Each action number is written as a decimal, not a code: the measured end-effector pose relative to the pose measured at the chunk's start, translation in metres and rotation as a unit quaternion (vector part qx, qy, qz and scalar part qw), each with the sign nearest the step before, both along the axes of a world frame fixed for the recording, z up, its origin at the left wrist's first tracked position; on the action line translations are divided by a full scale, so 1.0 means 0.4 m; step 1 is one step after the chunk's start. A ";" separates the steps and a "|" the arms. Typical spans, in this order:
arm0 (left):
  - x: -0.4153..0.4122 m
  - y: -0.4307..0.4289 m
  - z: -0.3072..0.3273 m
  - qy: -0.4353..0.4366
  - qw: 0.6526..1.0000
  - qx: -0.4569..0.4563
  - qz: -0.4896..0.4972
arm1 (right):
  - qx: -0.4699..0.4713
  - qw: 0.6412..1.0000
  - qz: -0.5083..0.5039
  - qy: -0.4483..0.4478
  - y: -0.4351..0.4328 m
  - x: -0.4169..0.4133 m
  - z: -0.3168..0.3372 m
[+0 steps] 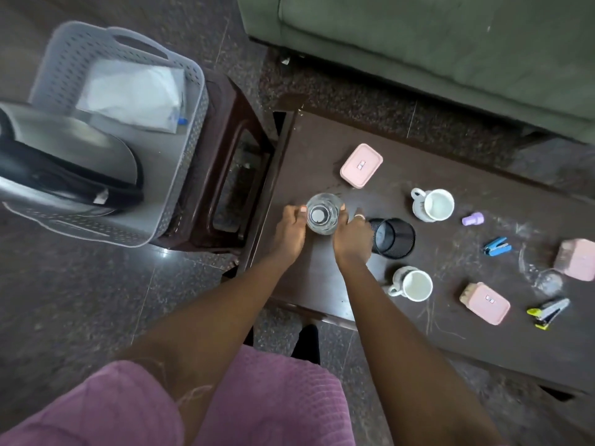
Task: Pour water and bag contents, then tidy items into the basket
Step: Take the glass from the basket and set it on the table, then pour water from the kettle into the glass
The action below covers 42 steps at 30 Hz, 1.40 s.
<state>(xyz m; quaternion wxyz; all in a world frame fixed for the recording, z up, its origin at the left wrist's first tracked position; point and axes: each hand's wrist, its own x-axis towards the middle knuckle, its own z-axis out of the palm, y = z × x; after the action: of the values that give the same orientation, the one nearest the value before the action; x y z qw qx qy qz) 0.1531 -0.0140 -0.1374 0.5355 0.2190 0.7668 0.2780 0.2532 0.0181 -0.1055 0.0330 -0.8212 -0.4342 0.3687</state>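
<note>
A clear water bottle (323,214) stands upright near the left end of the dark table (322,156), seen from above. My left hand (289,231) grips its left side and my right hand (351,238) grips its right side. A grey perforated basket (180,175) sits on a dark stool at the left, holding a kettle (64,156) and a white bag (135,94). Two white mugs (433,205) (412,283) stand on the table.
A black mesh pen cup (391,238) stands right beside my right hand. Pink lidded boxes (361,165) (486,303) (576,259), a blue stapler (497,246), a grey-yellow stapler (547,312) and a small purple piece (471,218) lie on the table. A green sofa (434,43) is behind it.
</note>
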 end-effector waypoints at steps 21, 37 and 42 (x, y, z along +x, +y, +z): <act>-0.524 -0.247 0.225 0.151 0.854 -0.014 0.498 | -0.018 0.890 0.372 0.264 -0.097 -0.745 0.329; -0.703 -0.238 0.264 0.255 0.925 0.213 0.183 | 0.083 0.935 0.293 0.179 -0.083 -0.713 0.432; -0.599 -0.161 0.311 0.280 0.915 0.258 0.137 | 0.111 0.946 0.243 0.182 -0.064 -0.584 0.510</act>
<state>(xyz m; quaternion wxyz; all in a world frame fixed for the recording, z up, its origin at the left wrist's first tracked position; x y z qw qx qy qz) -0.0866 -0.0782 -0.0129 0.1806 0.3109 0.8096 0.4640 0.0196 -0.0077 0.0984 0.1119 -0.6005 -0.6454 0.4585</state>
